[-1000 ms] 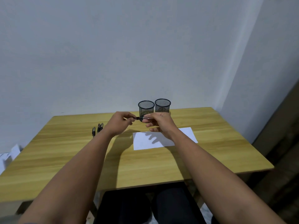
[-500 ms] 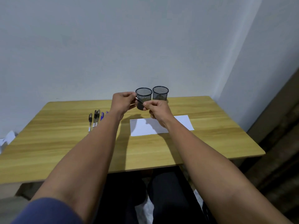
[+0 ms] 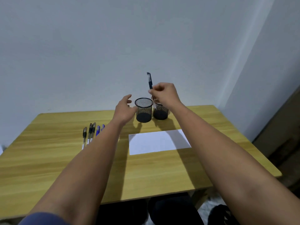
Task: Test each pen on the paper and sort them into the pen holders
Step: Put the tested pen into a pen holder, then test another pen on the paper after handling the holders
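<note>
The right hand (image 3: pixel 164 93) pinches the pen (image 3: pixel 150 82) upright, tip down over the right holder (image 3: pixel 160 112). The left hand (image 3: pixel 124 109) is empty, fingers spread.

No words, numbers or signs can be read here. The white sheet of paper (image 3: pixel 158 142) on the wooden table has a tiny faint mark at its top left corner, too small to make out. The clear pens with black caps (image 3: pixel 88 135) lying on the table have small white labels, but the print on them is too blurry to read.
</note>
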The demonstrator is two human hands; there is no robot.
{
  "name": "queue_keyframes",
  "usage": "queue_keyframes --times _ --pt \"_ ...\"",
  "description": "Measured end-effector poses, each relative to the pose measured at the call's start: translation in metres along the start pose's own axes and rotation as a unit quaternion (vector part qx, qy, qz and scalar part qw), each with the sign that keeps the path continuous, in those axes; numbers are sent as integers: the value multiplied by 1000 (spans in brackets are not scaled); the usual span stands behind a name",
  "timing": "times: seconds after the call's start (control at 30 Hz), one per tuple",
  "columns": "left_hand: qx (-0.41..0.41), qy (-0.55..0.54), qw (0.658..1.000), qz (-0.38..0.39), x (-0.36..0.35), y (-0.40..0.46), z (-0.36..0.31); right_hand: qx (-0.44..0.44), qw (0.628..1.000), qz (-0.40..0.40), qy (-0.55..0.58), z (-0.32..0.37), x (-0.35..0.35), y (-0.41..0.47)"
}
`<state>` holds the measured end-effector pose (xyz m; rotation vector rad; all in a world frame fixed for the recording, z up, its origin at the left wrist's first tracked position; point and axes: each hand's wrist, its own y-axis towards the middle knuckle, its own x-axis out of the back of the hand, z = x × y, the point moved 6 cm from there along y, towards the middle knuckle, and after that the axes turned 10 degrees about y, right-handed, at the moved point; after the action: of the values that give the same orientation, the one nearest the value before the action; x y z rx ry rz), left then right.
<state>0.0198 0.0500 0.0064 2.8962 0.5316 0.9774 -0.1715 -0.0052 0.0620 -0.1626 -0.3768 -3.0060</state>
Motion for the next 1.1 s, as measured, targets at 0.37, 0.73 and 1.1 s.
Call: queue_keyframes --times 0.37,0.73,1.1 --pt "36 74 996 41 -62 54 44 -3 985 -11 -174 -31 -35 62" --pt "-4 25 999 41 -56 52 40 -27 954 18 -299 -47 -53 53" --pt "14 156 987 -26 85 22 69 40 981 42 -185 15 -116 4"
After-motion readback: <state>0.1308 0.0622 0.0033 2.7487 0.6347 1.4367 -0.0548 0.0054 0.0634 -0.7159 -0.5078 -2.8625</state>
